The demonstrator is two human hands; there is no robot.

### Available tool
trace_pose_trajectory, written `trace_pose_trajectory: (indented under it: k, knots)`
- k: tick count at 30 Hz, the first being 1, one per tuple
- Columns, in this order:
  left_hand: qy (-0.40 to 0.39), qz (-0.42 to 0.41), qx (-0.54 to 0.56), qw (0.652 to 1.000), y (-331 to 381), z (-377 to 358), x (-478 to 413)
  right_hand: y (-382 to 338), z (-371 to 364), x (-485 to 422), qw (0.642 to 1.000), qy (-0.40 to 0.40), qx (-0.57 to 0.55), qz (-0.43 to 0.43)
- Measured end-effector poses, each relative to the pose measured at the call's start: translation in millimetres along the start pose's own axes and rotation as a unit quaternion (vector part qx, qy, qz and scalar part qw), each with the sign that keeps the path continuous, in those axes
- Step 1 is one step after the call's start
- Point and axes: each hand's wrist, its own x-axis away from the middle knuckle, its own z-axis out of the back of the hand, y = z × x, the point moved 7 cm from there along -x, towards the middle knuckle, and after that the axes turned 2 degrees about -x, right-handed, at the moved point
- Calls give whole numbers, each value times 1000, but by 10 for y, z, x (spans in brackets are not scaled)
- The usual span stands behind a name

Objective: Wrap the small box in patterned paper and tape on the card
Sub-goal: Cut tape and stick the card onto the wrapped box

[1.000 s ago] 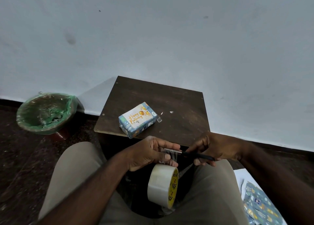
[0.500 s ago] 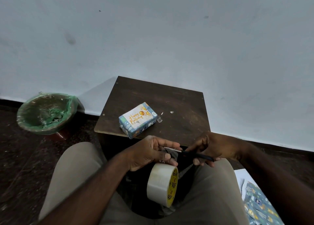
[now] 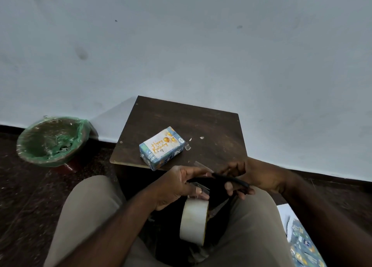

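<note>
Clear tape is the near business: the roll (image 3: 194, 220) hangs over the lap from a strip (image 3: 201, 187) that the left hand (image 3: 177, 186) pinches, thumb against curled fingers. Just beside it, the right hand (image 3: 251, 178) has its fingers wrapped round the black scissors (image 3: 231, 180), blades pointing at the strip. Whether they have bitten through it I cannot tell. Spare paper (image 3: 304, 244) lies on the floor by the right knee.

Beyond the hands, the box (image 3: 162, 148) sits near the front edge of the desk (image 3: 211, 121). It is already wrapped in blue, with the card (image 3: 160, 144) lying flat on its top face. A stub (image 3: 187, 146) of tape sticks out at its right end. I'd judge the box light and stiff enough to hold by its long sides. The glossy wrap looks slippery, though, and the corners would crease under a hard squeeze. The strip will be limp and sticky, best held by its very ends.

Farther left, a green-lined bin (image 3: 52, 140) stands on the floor against the wall.
</note>
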Motion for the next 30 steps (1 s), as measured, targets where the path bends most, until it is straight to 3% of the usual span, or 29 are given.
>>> trace_pose_trajectory:
  k: [3, 6, 8, 11, 17, 24, 27, 28, 30]
  knots:
    - [50, -15, -4, 999, 13, 102, -25, 46, 297, -24, 988, 154, 3, 10]
    - [101, -46, -12, 994, 51, 166, -42, 195, 572, -48, 943, 327, 62, 11]
    - [129, -62, -5, 990, 80, 187, -45, 369, 718, -64, 911, 401, 98, -21]
    - [162, -81, -5, 983, 120, 231, -34, 537, 830, -107, 866, 445, 206, -95]
    - [208, -101, 12, 973, 127, 334, -49, 533, 787, -180, 776, 442, 410, -185]
    - [232, -112, 6, 966, 132, 383, -55, 608, 831, -344, 805, 383, 405, -202]
    - [245, -123, 18, 962, 148, 390, -46, 506, 757, -267, 799, 382, 415, -208]
    - [248, -126, 20, 960, 162, 390, -39, 427, 708, -232, 800, 399, 409, -186]
    - [256, -129, 22, 958, 190, 393, -32, 174, 486, -194, 843, 420, 323, -91]
